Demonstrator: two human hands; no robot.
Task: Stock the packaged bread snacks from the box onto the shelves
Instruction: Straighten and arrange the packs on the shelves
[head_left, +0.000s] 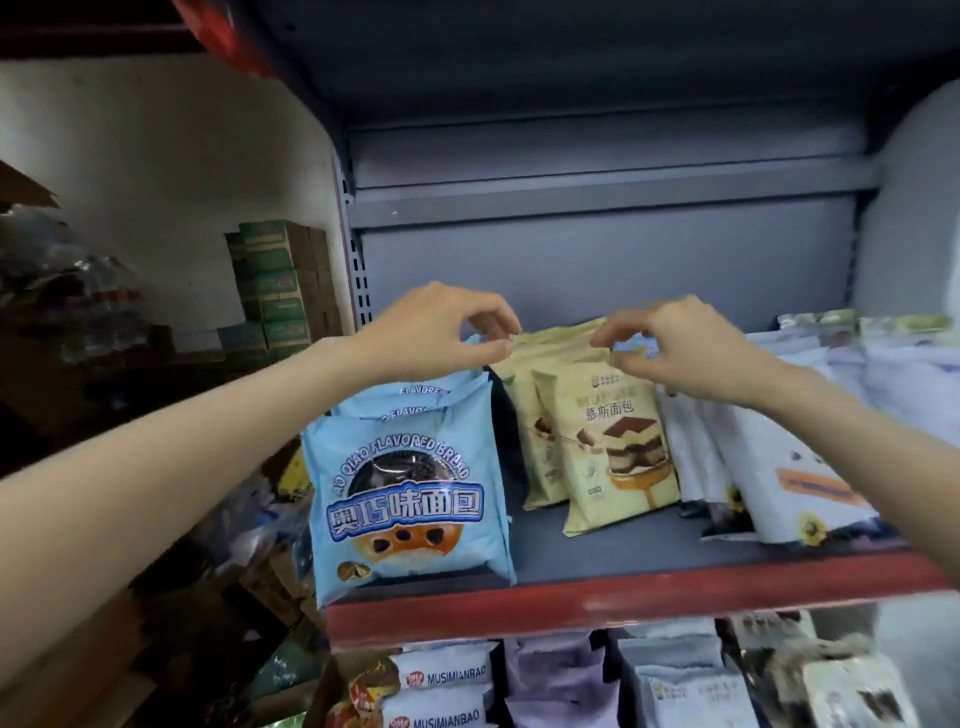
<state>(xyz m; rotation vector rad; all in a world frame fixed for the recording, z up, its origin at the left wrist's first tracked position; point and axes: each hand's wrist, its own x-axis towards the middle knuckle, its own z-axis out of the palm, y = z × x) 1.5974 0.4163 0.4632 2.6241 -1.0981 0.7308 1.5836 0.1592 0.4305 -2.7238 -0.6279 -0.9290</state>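
Bread packets, cream-coloured (608, 441), standing in a row at centre frame on the grey shelf deck (613, 551); both hands working at the row's top edges.

- Left hand (436, 332), centre frame: thumb and forefinger closing together at the top seam where the cream row meets the blue packets (410, 499). Whether film is actually caught between them: cannot tell.
- Right hand (675, 348), just right of centre: fingers curling over the cream row's top, thumb and forefinger nearly meeting at a seam. Contact looking likely, not certain.
- Outward: blue packets leaning at the shelf's left end, front one overhanging the red shelf lip (623, 597); white packets (769, 467) tilting at right; more packets (447, 680) showing on the tier below.

Handling, judged from appearance:
- Looking light, air-puffed and soft; crushing likely under a firm squeeze.
- Film looking glossy, so slipping likely on the flat faces.
- Pinching the crimped top seam, stiffest part, advisable.
- Toppling likely for unsupported packets; leaning each against its neighbour advisable.
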